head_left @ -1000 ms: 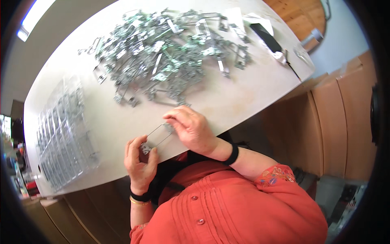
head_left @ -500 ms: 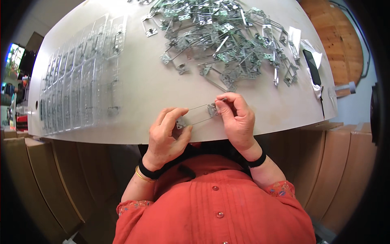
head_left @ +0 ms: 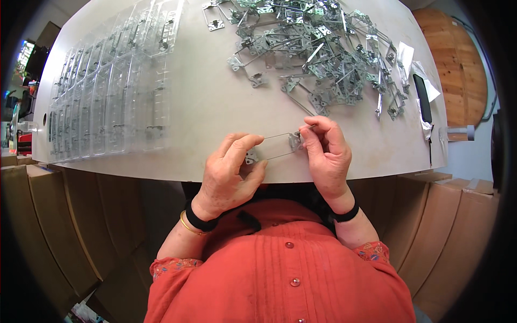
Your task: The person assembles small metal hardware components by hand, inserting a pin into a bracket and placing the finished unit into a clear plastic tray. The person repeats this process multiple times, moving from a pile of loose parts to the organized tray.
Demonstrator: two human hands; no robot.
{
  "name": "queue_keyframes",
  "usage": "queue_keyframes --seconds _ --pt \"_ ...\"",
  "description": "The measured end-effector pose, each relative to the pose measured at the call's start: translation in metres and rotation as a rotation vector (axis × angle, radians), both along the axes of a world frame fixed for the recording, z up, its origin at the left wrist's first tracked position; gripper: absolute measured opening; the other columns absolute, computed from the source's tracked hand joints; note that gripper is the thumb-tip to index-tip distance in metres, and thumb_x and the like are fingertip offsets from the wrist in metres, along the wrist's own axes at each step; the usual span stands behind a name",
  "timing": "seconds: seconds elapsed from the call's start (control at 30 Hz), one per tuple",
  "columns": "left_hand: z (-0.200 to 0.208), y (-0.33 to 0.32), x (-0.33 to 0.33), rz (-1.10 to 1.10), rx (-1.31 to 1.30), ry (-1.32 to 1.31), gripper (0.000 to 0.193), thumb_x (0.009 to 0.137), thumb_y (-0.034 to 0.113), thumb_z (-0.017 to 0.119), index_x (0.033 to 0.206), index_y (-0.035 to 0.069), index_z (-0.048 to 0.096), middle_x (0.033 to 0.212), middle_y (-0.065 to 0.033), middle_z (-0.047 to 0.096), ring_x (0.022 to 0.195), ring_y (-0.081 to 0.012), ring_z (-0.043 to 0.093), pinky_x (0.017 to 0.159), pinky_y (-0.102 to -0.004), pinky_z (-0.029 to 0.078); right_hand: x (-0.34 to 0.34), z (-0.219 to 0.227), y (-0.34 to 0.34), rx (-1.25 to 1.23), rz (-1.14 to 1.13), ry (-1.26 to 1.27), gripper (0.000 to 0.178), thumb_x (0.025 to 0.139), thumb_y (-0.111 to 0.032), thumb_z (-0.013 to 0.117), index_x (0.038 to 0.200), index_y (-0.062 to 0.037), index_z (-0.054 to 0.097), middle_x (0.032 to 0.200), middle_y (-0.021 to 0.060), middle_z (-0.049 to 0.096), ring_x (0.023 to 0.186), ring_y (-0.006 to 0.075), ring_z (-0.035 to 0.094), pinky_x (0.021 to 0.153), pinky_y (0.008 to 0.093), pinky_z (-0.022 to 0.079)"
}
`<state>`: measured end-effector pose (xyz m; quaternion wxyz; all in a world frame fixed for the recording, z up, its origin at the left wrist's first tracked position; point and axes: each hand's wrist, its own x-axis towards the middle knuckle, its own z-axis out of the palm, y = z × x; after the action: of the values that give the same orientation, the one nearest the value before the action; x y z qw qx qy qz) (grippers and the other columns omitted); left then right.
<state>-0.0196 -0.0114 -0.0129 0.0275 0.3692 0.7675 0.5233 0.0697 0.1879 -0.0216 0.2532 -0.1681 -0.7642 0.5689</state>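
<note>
Between my hands, just above the table's near edge, is a metal bracket assembly [head_left: 295, 141] made of two small plates joined by a pair of thin rods. My left hand [head_left: 230, 171] grips its left plate, with fingers and thumb curled around the ends of the rods. At the other end, my right hand [head_left: 327, 153] pinches the right plate between thumb and fingers. That plate is partly covered by the fingertips. Beyond my hands lies a large heap of similar metal brackets [head_left: 336, 81], tangled together.
To the left, clear plastic trays [head_left: 116, 102] hold rows of metal pieces on the white table [head_left: 199, 107]. A black phone [head_left: 423, 98] lies near the right edge by white paper [head_left: 405, 56]. Cardboard boxes [head_left: 48, 215] stand below the table on both sides.
The whole view has shifted slightly, so the table and my hands sit a little differently in the picture. Both hands keep the same hold on the bracket assembly.
</note>
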Motion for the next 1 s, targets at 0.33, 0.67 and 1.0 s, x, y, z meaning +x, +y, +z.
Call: queue_keyframes --seconds 0.33,0.67,1.0 --pt "0.0007 -0.0007 0.0005 -0.001 -0.019 -0.004 0.047 0.078 -0.005 0.08 0.123 -0.001 0.068 0.111 -0.0128 0.068 0.08 -0.0182 0.064 0.067 -0.0303 0.054 -0.0001 0.0027 0.0015 0.092 0.003 -0.009 0.013 0.103 -0.001 0.07 0.117 -0.0035 0.071 0.099 0.0018 0.07 0.082 0.0074 0.064 0.073 0.0234 0.053" --pt "0.0002 0.0011 0.0004 -0.001 0.001 -0.004 0.046 0.079 -0.005 0.079 0.124 0.0 0.068 0.111 -0.0138 0.068 0.084 -0.0202 0.066 0.07 -0.0315 0.055 0.0029 -0.0023 0.0043 0.082 0.01 0.004 0.008 0.104 -0.004 0.071 0.112 -0.0016 0.071 0.098 0.0044 0.071 0.081 0.0104 0.062 0.074 0.0253 0.052" --pt "0.0013 0.0005 0.0009 0.004 -0.024 -0.016 0.046 0.079 -0.005 0.078 0.123 0.0 0.068 0.109 -0.0127 0.068 0.078 -0.0184 0.062 0.065 -0.0302 0.052 0.0004 -0.0008 0.0028 0.157 -0.013 0.002 0.012 0.1 -0.002 0.074 0.112 -0.002 0.072 0.098 0.0075 0.072 0.08 0.0154 0.065 0.073 0.0286 0.053"
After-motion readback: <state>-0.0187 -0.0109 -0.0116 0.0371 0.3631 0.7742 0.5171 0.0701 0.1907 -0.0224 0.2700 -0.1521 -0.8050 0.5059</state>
